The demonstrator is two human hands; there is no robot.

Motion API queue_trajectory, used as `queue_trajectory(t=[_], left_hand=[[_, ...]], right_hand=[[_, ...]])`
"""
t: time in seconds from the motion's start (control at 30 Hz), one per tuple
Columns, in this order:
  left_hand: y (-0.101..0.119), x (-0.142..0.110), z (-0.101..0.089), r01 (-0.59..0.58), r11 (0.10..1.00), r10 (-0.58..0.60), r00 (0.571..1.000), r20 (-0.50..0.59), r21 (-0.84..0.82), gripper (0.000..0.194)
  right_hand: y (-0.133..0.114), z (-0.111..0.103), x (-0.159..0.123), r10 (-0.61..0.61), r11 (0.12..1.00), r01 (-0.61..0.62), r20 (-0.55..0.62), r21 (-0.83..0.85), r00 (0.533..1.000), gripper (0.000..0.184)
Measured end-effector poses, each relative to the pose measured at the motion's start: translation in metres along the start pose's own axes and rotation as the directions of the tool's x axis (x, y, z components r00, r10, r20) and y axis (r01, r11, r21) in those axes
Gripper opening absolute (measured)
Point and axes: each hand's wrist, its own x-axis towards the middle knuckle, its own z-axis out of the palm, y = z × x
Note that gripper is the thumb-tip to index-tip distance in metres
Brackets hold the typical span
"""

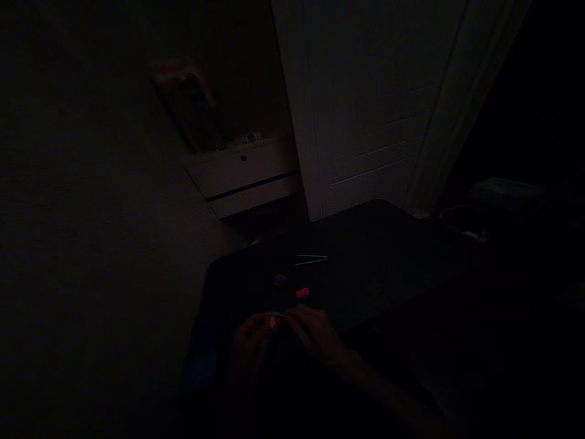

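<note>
The scene is very dark. My left hand (pixel 249 335) is closed, fingertips pinching a small orange-red piece (pixel 272 322). A thin teal bit (pixel 276 314) shows just above that piece, between the hands. From the right, my right hand (pixel 315 328) meets it with closed fingertips; what they grip is too small and dim to name. Just beyond the hands, another orange-red piece (pixel 302 292) lies on the dark table (pixel 365 250). Left of it is a dim purplish lump (pixel 280 279). Farther back lies a thin V-shaped metal tool resembling tweezers (pixel 311 260).
A wall stands at the left. Behind the table are a pale drawer unit (pixel 256 174) with a reddish picture or box (pixel 185 100) on it, and a panelled door (pixel 365 110). A white cable (pixel 450 210) lies at right. Something blue (pixel 201 369) is at lower left.
</note>
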Motion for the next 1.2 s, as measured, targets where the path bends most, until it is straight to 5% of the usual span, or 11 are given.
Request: queue_trajectory(t=[0.27,0.43,0.87,1.2], left_hand=[[0.009,-0.008,0.006,-0.064,0.998,0.064,0.998,-0.022,0.012,0.038],[0.001,-0.004,0.003,-0.069,0.997,0.067,0.996,0.062,0.043,0.039],[0.001,-0.009,0.001,-0.09,0.983,0.067,0.987,0.145,0.158,0.033],[0.006,-0.009,0.004,-0.11,0.967,0.08,0.988,0.135,0.231,0.028]], right_hand=[[0.0,0.0,0.003,0.046,0.983,-0.032,-0.072,0.182,0.996,0.02],[0.004,0.003,0.0,0.008,0.992,-0.004,-0.03,0.128,1.0,0.034],[0.001,0.003,0.0,0.057,0.989,-0.051,-0.041,0.14,0.998,0.035],[0.006,0.005,-0.004,-0.023,0.999,0.024,-0.03,0.037,0.999,0.027]])
